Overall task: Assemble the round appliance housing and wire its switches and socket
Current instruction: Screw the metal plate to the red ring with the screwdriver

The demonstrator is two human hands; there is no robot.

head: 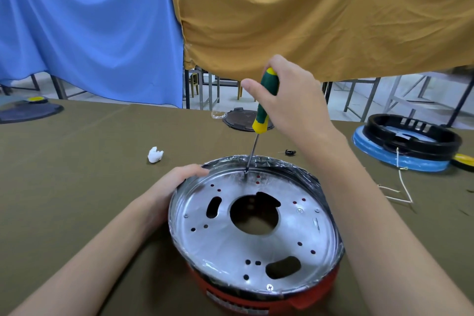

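A round red appliance housing (315, 295) lies upside down at the near middle of the table, its silver metal base plate (230, 246) facing up with several holes and cut-outs. My left hand (174, 185) grips the housing's left rim. My right hand (289, 95) holds a green and yellow screwdriver (265, 102) nearly upright. Its tip rests on a screw (245, 172) at the plate's far edge. Another screw (269, 287) sits at the near edge.
A black ring housing on a blue base (407, 146) stands at the right, with white wires (402, 187) beside it. A dark round lid (241, 119), a crumpled white tissue (155, 155) and a small black part (290, 152) lie further back. Another lid (28, 110) lies far left.
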